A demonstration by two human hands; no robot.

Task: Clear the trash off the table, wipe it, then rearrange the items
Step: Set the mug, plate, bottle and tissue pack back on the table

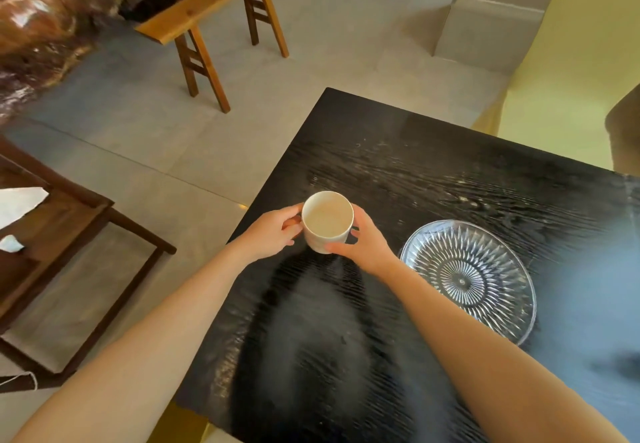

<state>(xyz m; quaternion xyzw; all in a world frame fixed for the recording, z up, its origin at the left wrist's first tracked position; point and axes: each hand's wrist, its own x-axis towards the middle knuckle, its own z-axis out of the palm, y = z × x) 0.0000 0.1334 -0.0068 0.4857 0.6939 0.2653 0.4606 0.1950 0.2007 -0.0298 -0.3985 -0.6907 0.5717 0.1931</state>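
A white cup [327, 222] stood upright near the left edge of the black surface [398, 172], cupped between both hands. The left hand [273, 233] gripped its left side; the right hand [363, 243] wrapped its right side. A glass plate [469, 278] lay just right of them.

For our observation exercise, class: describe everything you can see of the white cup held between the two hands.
The white round ceramic-looking cup stands upright near the left edge of the black wood-grained table, left of the clear cut-glass plate and apart from it. Its walls are smooth and plain; the inside looks cream and empty. The left hand touches its left side, where a handle may be hidden, and the right hand grips its right side. Whether the base rests on the table cannot be told.
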